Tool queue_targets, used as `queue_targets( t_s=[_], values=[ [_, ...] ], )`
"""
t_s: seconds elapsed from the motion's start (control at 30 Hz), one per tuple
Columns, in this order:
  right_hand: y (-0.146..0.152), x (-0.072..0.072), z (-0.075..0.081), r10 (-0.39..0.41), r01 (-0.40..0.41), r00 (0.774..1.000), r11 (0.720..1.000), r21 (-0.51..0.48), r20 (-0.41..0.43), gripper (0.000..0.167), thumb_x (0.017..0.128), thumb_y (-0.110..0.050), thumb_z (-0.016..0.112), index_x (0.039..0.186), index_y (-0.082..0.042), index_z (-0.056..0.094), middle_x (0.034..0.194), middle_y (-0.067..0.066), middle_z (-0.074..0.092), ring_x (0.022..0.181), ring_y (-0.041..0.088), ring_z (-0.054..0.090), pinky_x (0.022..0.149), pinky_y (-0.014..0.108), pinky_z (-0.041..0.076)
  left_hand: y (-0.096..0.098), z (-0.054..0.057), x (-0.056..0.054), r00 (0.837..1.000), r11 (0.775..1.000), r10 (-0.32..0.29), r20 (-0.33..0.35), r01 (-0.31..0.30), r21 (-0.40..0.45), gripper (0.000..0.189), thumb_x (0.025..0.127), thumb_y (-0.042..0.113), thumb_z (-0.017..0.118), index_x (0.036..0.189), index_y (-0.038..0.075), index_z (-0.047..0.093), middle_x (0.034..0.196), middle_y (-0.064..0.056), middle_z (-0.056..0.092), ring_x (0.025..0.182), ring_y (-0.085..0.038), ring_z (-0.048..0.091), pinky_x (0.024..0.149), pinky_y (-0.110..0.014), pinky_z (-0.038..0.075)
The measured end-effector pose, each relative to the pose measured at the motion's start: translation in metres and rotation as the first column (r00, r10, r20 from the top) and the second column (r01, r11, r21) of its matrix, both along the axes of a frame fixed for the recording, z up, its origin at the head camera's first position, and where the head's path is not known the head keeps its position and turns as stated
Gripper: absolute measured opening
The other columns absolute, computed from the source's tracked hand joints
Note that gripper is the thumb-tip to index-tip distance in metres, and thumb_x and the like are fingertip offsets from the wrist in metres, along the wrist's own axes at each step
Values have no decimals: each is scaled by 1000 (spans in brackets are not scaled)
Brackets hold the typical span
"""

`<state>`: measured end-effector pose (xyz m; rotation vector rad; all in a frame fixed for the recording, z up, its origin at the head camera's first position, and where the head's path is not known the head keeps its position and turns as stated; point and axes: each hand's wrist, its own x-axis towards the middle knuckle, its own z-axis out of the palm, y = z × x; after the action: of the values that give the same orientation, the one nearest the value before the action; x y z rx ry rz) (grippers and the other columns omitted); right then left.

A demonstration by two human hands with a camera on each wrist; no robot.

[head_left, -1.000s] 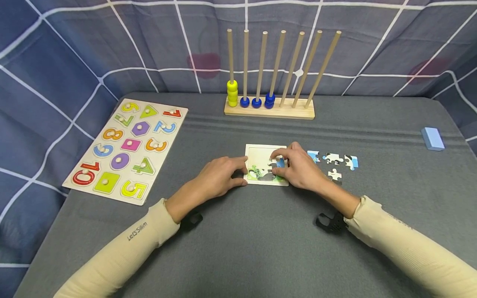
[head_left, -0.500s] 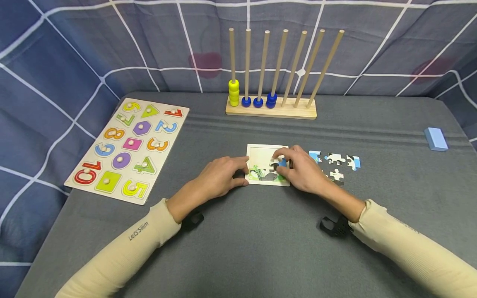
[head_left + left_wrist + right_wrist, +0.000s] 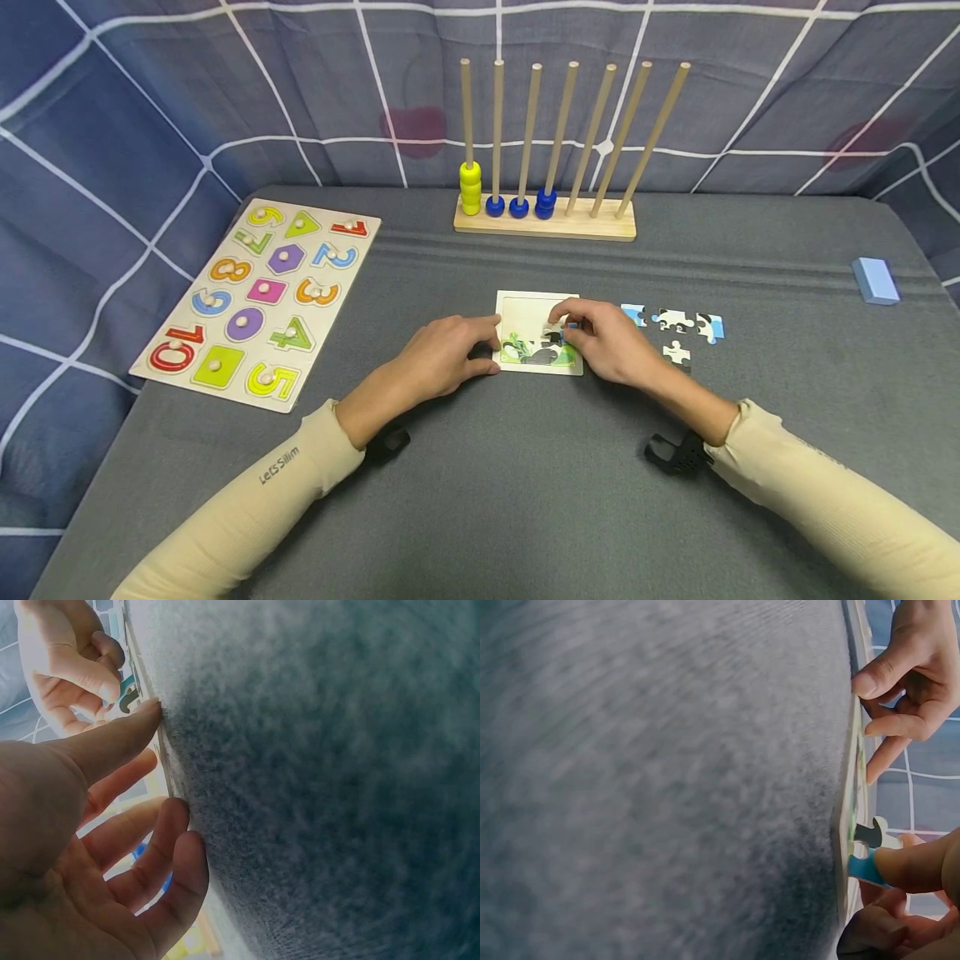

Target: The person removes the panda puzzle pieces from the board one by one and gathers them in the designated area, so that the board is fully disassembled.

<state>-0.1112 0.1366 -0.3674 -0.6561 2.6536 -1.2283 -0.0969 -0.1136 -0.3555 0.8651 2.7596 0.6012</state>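
Note:
A small wooden puzzle tray (image 3: 522, 310) lies mid-table, with panda-picture pieces (image 3: 536, 352) along its near side. At its left edge my left hand (image 3: 450, 357) rests, thumb and fingertips touching the rim. Over the tray's right side, my right hand (image 3: 609, 340) pinches a jigsaw piece (image 3: 866, 868), its blue part showing beside the thumb. That piece stands tilted above the tray in the right wrist view. My fingers hide part of it in the head view. Several loose jigsaw pieces (image 3: 673, 320) lie on the table just right of the right hand.
A wooden peg rack (image 3: 543, 227) with yellow and blue beads stands at the back. On the left lies a number-and-shape peg board (image 3: 262, 312). A light blue block (image 3: 875, 281) sits far right. A checked curtain (image 3: 300, 83) hangs behind the grey table (image 3: 480, 492).
My right hand has shifted slightly right and the piece in its grip has tilted, uncovering more of the tray's lower right corner. The left hand stays at the left rim.

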Motion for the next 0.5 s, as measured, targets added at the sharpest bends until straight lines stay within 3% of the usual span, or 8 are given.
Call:
queue_targets(
  t_s=[0.3, 0.5],
  values=[
    [0, 0, 0, -10, 11, 999, 1000, 27, -33, 28, 93, 6, 61, 118, -3, 67, 85, 7, 64, 63, 16, 49, 60, 34, 41, 0, 0, -1, 1000, 1000, -2, 5, 2, -4, 23, 85, 26, 80, 103, 13, 74, 140, -6, 57, 115, -28, 62, 87, -45, 51],
    [-1, 1, 1, -12, 13, 999, 1000, 21, -38, 21, 93, 5, 61, 109, -3, 71, 88, 7, 65, 62, 15, 45, 59, 34, 37, 0, -1, -1, 1000, 1000, -4, 6, 4, -5, 23, 85, 26, 80, 103, 13, 74, 140, -6, 57, 115, -28, 62, 87, -45, 51]
  ],
)
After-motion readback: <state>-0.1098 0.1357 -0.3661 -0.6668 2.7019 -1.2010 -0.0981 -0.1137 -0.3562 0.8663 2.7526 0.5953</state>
